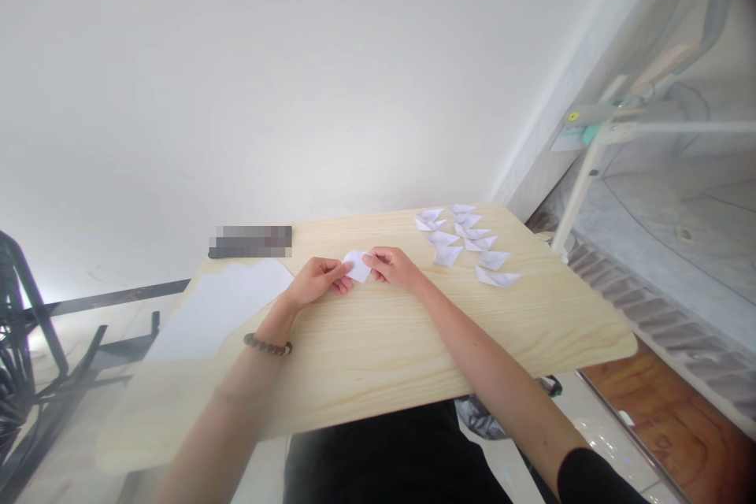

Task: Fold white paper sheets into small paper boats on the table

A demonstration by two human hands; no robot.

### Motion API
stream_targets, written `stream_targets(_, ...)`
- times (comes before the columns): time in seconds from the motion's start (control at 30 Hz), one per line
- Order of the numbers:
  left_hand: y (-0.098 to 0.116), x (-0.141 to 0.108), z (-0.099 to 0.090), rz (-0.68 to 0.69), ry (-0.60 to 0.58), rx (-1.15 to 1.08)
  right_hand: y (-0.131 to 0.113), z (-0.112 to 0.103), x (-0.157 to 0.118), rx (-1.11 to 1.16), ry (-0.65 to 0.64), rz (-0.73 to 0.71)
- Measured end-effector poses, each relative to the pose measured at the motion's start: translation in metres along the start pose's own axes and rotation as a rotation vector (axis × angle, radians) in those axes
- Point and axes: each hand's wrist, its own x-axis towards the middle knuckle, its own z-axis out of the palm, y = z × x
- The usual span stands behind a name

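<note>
Pale wood counter [366, 354] against a plain white wall [295, 94], across the lower middle of the frame. Near its center, small folded paper [359, 268] pinched at opposite sides by left hand [316, 282] and right hand [395, 268], grip narrow on both. Beaded bracelet [267, 345] around the left wrist. Loose white sheets [224, 303] at lower left, just beside a dark, pixelated object [251, 242]. Folded white pieces [447, 256] grouped right of center, well apart from the sheets.

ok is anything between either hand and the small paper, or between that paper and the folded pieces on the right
Nothing visible separates the left hand or the right hand from the small paper; both hold it. Only the right hand stands between it and the folded pieces.
</note>
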Motion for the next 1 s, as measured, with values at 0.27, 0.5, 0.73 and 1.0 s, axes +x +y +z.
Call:
stream_targets(0.27,-0.0037,0.0009,0.0039,0.049,0.015,-0.031,0.0002,0.0043,-0.0018,-0.220,-0.064,-0.072)
stream_targets(0.5,-0.0029,0.0000,0.0013,0.056,0.022,0.015,-0.0043,0.0044,-0.0032,-0.217,-0.110,-0.079)
stream_targets(0.73,-0.0030,0.0016,0.0002,0.048,0.059,0.020,-0.0024,0.0049,-0.0022,-0.045,-0.103,-0.009)
stream_targets(1.0,0.0007,-0.0007,-0.0010,0.032,0.109,-0.017,-0.0046,0.0013,-0.0026,-0.048,-0.118,-0.025)
